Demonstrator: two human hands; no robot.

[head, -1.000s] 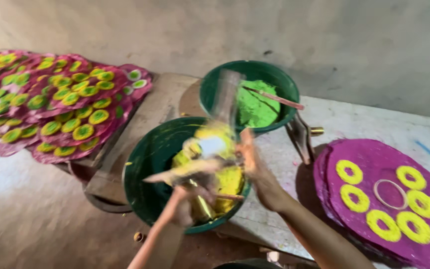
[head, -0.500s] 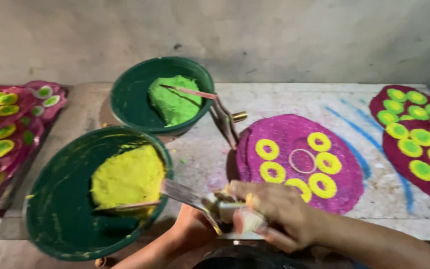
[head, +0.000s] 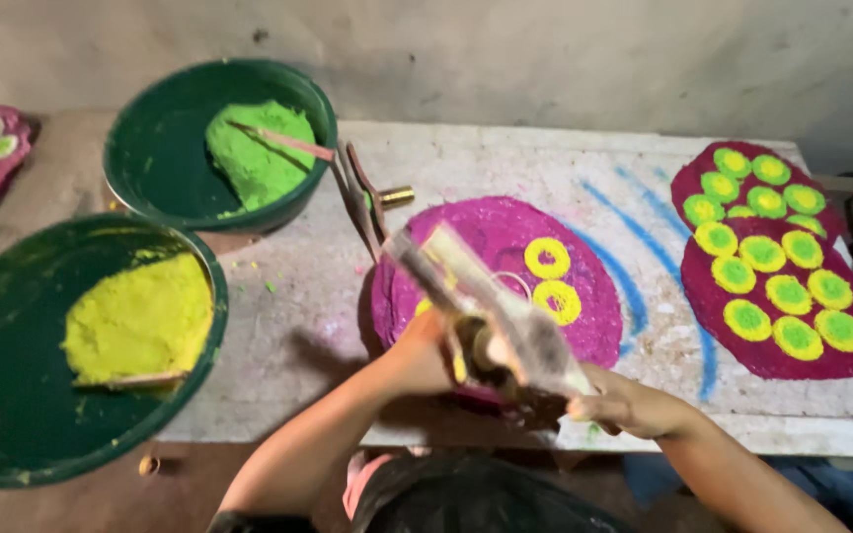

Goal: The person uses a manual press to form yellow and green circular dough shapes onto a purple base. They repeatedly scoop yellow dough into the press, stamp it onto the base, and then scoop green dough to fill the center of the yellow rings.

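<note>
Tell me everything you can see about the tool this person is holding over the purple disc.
The tool is a long, flat, paddle-like piece, pale with yellow powder stains, blurred. It slants from upper left to lower right above the purple disc. The left hand grips its middle from below; the right hand holds its lower end. A dark round part sits beneath it.

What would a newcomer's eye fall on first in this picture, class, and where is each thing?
Bright powder: a green bowl of yellow powder at the left, a green bowl of green powder behind it. On the white table, two magenta discs bear yellow rings. In front, both hands grip a blurred flat tool.
</note>
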